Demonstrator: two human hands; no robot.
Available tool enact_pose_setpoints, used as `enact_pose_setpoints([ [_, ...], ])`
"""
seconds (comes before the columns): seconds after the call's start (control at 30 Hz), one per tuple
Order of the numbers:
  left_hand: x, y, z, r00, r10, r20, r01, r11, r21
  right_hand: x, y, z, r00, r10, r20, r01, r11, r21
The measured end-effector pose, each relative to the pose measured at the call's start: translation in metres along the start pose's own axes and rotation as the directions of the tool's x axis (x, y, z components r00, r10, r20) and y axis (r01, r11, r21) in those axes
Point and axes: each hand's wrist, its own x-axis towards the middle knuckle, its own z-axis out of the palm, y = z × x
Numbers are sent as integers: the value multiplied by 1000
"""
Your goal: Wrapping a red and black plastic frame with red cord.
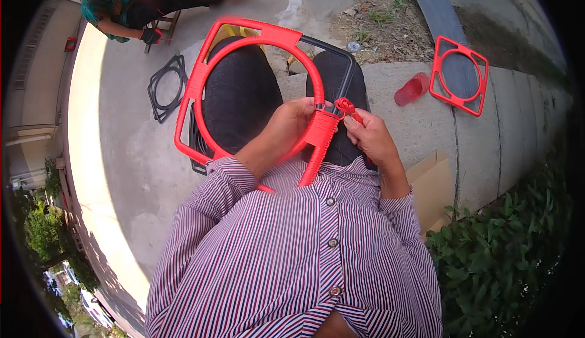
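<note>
A square frame with a round ring inside it (198, 82) rests across my lap. Red cord is wound tightly over most of it, while the upper right corner shows bare dark rods. My left hand (281, 126) grips the ring near its right side, with the thumb and fingers at the edge of the wrapping. Just right of it, my right hand (373, 138) pinches a red cord bundle (345, 106), coiled at its top, beside the wound joint between ring and outer bar. Part of the frame's lower edge is hidden behind my left forearm.
A bare dark frame (167, 88) lies on the concrete at left, and a red-wrapped one (459, 76) at right. Near the latter is a red slipper (412, 89). Cardboard (432, 186) and a leafy hedge (493, 265) are at lower right. Another person (137, 3) sits at upper left.
</note>
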Motion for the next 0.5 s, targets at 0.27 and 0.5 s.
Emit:
enact_pose_setpoints([
  [0.27,1,4,-6,998,-3,-60,-6,987,-159,0,7,-15,982,-97,-165,66,981,-184],
  [0.5,11,17,-15,996,20,84,-3,979,-203,3,23,-13,953,-236,-188,171,936,-308],
])
